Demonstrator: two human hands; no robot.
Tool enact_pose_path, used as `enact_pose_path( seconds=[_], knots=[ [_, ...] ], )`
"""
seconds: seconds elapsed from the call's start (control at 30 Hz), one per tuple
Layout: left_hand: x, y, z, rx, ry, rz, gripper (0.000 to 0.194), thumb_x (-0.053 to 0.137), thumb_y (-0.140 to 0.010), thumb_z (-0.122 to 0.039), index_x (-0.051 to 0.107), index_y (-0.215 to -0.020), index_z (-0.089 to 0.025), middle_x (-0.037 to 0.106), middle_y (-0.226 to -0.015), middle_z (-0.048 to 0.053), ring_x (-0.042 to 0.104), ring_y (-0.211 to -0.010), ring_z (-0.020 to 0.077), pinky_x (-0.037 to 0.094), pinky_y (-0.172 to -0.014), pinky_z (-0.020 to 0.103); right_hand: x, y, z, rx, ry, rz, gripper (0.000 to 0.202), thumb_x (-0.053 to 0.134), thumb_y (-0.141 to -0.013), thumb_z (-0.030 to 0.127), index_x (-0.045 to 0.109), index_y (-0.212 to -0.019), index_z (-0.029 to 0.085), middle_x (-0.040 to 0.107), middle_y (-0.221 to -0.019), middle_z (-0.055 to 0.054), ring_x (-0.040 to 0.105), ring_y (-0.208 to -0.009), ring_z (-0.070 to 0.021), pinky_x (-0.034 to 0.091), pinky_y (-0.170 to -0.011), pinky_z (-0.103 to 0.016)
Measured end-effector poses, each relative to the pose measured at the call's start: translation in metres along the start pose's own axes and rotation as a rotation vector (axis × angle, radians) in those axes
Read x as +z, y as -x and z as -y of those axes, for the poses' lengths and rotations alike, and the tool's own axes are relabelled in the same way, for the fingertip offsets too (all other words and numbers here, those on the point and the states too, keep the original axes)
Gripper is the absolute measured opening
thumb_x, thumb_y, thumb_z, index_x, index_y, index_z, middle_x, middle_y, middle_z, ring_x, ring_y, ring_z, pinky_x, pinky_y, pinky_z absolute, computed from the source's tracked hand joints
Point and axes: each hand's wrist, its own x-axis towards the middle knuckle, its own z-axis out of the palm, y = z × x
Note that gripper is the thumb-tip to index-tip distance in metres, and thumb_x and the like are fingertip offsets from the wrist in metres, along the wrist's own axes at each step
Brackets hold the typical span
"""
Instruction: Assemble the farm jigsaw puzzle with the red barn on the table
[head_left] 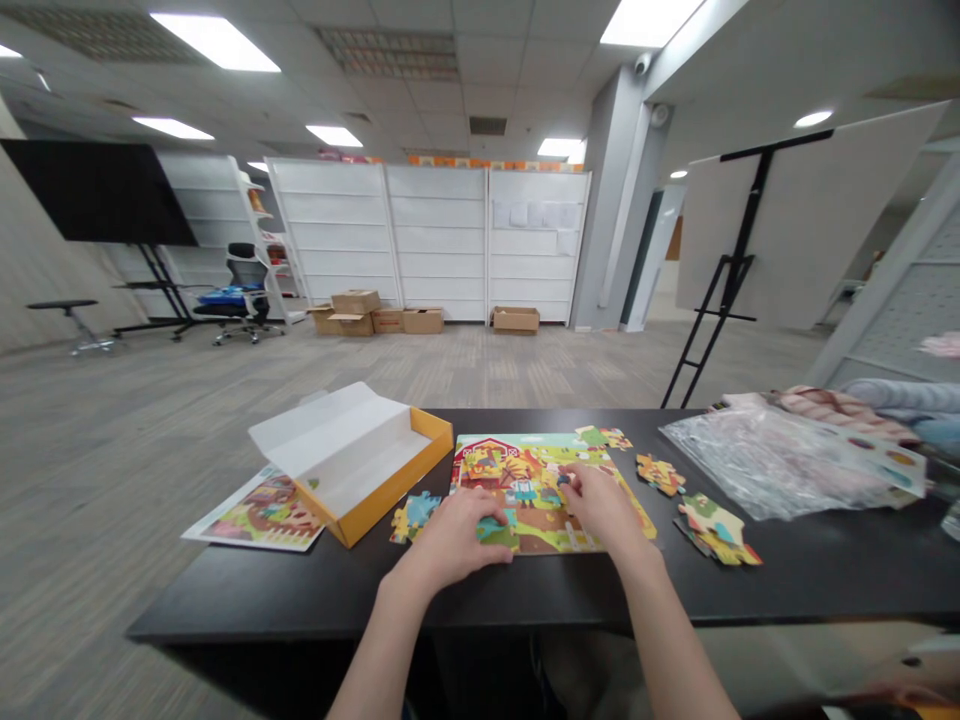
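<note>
A farm-themed jigsaw puzzle (540, 540) lies on the dark table, with a red barn printed at its upper left. My left hand (461, 535) rests at the lower left corner, thumb and fingers curled around a green and blue puzzle piece (496, 533). Over the right half, my right hand (604, 505) has its fingertips pinched together on a small puzzle piece (561, 482), mostly hidden by the fingers. One loose piece (484, 462) lies on top of the barn area. More puzzle pieces (415, 515) sit just left of my left hand.
An open yellow and white box (390, 490) stands at the left on a printed picture sheet (266, 515). Loose pieces lie right of the puzzle, singly (660, 473) and stacked (716, 528). Clear plastic packaging (780, 455) covers the table's right side. Cardboard boxes (356, 312) sit by far shelves.
</note>
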Motion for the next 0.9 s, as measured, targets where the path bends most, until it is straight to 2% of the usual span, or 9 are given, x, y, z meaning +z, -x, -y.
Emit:
enact_pose_path(
  seconds=[0.1,0.2,0.37,0.47,0.63,0.77,0.83,0.9],
  knots=[
    [0.0,0.0,0.001,0.0,-0.007,0.007,0.032,0.086,-0.067,-0.035,0.074,-0.095,-0.025,0.071,-0.116,0.004,0.057,-0.122,0.0277,0.037,-0.111,0.037,0.002,0.001,0.001,-0.001,0.015,0.001,0.029,0.056,-0.09,0.023,0.07,-0.116,0.021,0.074,-0.099,-0.006,0.066,-0.091,-0.0214,0.039,-0.072,-0.029],
    [-0.001,0.002,0.0,0.028,-0.018,0.017,0.03,0.084,-0.068,-0.033,0.075,-0.096,-0.026,0.071,-0.115,0.003,0.059,-0.119,0.0263,0.039,-0.11,0.037,0.003,-0.001,0.005,-0.029,0.033,-0.046,0.03,0.054,-0.092,0.025,0.069,-0.117,0.02,0.072,-0.108,-0.009,0.065,-0.099,-0.0231,0.042,-0.077,-0.03],
    [-0.004,0.004,-0.001,0.059,-0.025,-0.004,0.025,0.082,-0.069,-0.028,0.075,-0.094,-0.026,0.072,-0.115,0.002,0.062,-0.114,0.0244,0.041,-0.108,0.037,0.01,-0.006,0.025,-0.224,0.035,-0.072,0.03,0.049,-0.095,0.02,0.073,-0.114,0.019,0.07,-0.112,-0.012,0.062,-0.108,-0.0253,0.043,-0.091,-0.033],
    [-0.003,0.004,-0.001,0.069,-0.028,-0.013,0.025,0.081,-0.069,-0.027,0.075,-0.093,-0.027,0.074,-0.112,0.001,0.063,-0.112,0.0246,0.042,-0.108,0.038,0.018,-0.004,0.039,-0.316,0.057,-0.069,0.034,0.044,-0.096,0.015,0.075,-0.108,0.02,0.071,-0.109,-0.012,0.061,-0.104,-0.0259,0.044,-0.09,-0.035],
    [-0.001,0.004,-0.001,0.076,-0.001,-0.016,0.027,0.083,-0.068,-0.029,0.075,-0.094,-0.026,0.072,-0.115,0.003,0.062,-0.113,0.0253,0.044,-0.105,0.038,0.027,-0.001,0.048,-0.391,0.122,-0.021,0.038,0.042,-0.096,0.013,0.073,-0.115,0.022,0.072,-0.114,-0.011,0.06,-0.105,-0.0272,0.043,-0.091,-0.037],
    [-0.02,0.013,0.007,0.037,0.031,-0.109,0.026,0.07,-0.083,-0.03,0.072,-0.108,-0.025,0.068,-0.123,0.006,0.057,-0.122,0.0238,0.041,-0.109,0.036,0.028,-0.001,0.046,-0.381,0.126,0.007,0.042,0.04,-0.095,0.01,0.069,-0.124,0.02,0.07,-0.121,-0.012,0.059,-0.11,-0.0275,0.04,-0.095,-0.038],
    [-0.037,0.023,0.015,-0.055,-0.006,-0.151,0.025,0.056,-0.09,-0.026,0.069,-0.112,-0.022,0.068,-0.122,0.007,0.06,-0.116,0.0224,0.044,-0.104,0.035,0.028,-0.001,0.045,-0.377,0.117,0.01,0.041,0.04,-0.094,0.009,0.068,-0.123,0.018,0.07,-0.121,-0.013,0.059,-0.111,-0.0274,0.04,-0.096,-0.038],
    [-0.054,0.035,0.025,-0.188,-0.091,-0.157,0.033,0.055,-0.087,-0.022,0.066,-0.117,-0.019,0.067,-0.123,0.009,0.064,-0.108,0.0235,0.048,-0.098,0.036,0.027,-0.001,0.045,-0.372,0.098,-0.014,0.04,0.039,-0.095,0.009,0.068,-0.12,0.016,0.07,-0.12,-0.014,0.059,-0.112,-0.0277,0.04,-0.096,-0.038]
  ],
)
